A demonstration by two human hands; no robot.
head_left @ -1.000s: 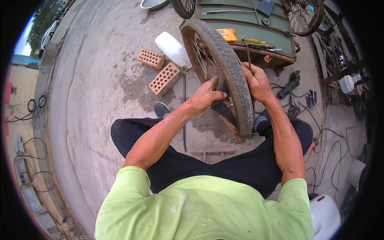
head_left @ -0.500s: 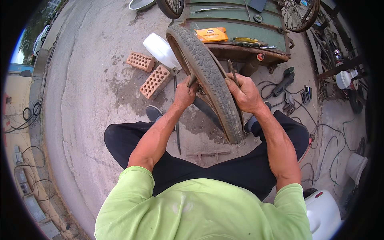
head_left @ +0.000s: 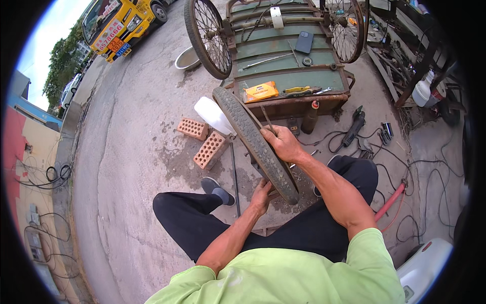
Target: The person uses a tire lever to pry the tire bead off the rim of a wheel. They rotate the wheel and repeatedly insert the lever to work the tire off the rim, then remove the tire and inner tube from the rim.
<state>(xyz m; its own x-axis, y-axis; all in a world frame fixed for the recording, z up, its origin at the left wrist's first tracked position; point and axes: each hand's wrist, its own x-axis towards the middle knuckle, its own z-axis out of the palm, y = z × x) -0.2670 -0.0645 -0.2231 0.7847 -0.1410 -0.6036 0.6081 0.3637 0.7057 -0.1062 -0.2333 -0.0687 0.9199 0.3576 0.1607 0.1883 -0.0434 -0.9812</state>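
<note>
A wheel with a worn, knobbly tyre [head_left: 255,143] stands tilted between my knees. My right hand [head_left: 284,145] is closed at its right side, with the thumb pressed on a thin metal tyre lever [head_left: 267,116] that sticks up beside the rim. At the lower left side of the wheel, my left hand [head_left: 260,197] grips the edge; its fingertips are partly hidden behind the wheel.
An upturned green cart [head_left: 276,72] ahead carries an orange box [head_left: 261,91], pliers [head_left: 297,90] and a phone [head_left: 304,42]. Two perforated bricks [head_left: 211,150] and a white container [head_left: 212,115] lie left. Right are a bottle [head_left: 310,119], a power tool [head_left: 354,128] and cables.
My left hand has moved from the upper left side of the wheel down to its lower part. My right hand stays by the lever. The view has tilted up, bringing a yellow truck into sight.
</note>
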